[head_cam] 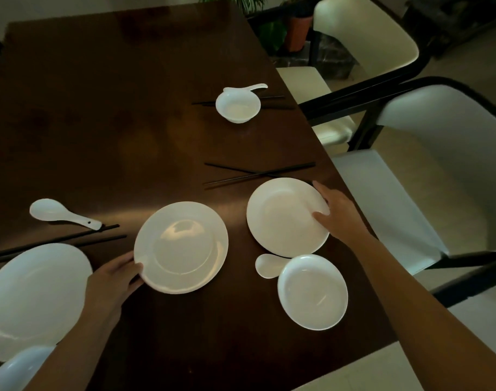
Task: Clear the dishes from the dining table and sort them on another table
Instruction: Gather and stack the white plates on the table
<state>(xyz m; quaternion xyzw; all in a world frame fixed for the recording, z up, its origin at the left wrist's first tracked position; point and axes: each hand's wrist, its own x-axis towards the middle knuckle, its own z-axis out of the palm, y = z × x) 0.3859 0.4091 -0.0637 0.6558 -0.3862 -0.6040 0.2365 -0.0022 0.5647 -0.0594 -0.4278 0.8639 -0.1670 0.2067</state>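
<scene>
Two white plates on the dark wooden dining table [100, 108], each taken at its rim by one hand. The centre plate [181, 247] is gripped at its near-left edge by the left hand [111, 280], thumb laid over the rim and fingers tucked beneath; the right plate [287, 216] is clasped at its far-right edge by the right hand [337, 214], thumb on the upper face. Both plates are seen close to the near-right part of the tabletop; whether either is already lifted clear cannot be told. For a clean lift, each plate is best kept level and raised straight up, so that the small bowl [312, 292] and spoon [268, 265] just beside the right plate are not struck, and the crossed chopsticks [258, 173] beyond it are left undisturbed. Farther out, a large plate [32, 300], a second spoon [62, 213] and a far bowl [237, 108] are shown. White-cushioned chairs [396, 198] are drawn up along the right side; a potted plant [297, 32] is visible behind
</scene>
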